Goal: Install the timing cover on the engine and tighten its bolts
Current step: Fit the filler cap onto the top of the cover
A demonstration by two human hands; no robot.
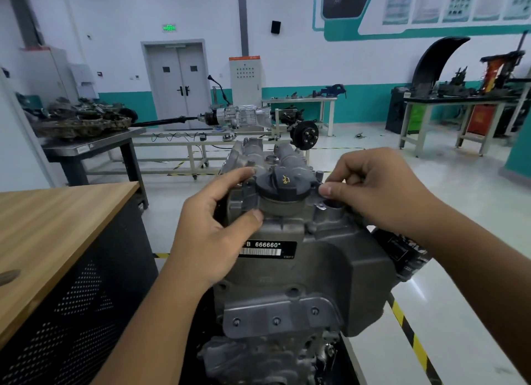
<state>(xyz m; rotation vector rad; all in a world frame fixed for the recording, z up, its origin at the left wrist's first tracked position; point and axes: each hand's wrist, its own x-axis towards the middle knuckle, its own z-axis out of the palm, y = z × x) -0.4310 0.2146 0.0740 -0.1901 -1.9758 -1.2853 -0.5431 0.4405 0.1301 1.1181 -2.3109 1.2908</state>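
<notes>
Engine (267,341): centre to lower centre of the frame, grey cast metal, seen from above and in front.
Timing cover (321,269): against the near face of the engine, centre of the frame; a black label with white characters and a barcode sits on its upper part.
Oil filler cap (283,183): black, round, with a yellow oil-can mark, on a neck at the top of the cover, between the two hands.
Left hand (212,226): comes in from the lower left, forearm rising toward centre; fingers curl over the cover's upper left edge, thumb pressed on the front just below the filler neck, gripping the cover.
Right hand (376,192): comes in from the right edge, forearm slanting down to the lower right; fingers curled, thumb and forefinger pinched together at the cover's upper right corner, just beside the cap. What the pinch holds is too small to tell.
Counter (57,221): wooden top over a dark perforated front, left of the frame, beside the engine.
Floor (459,269): pale and glossy, with a yellow-and-black stripe at lower right.
</notes>
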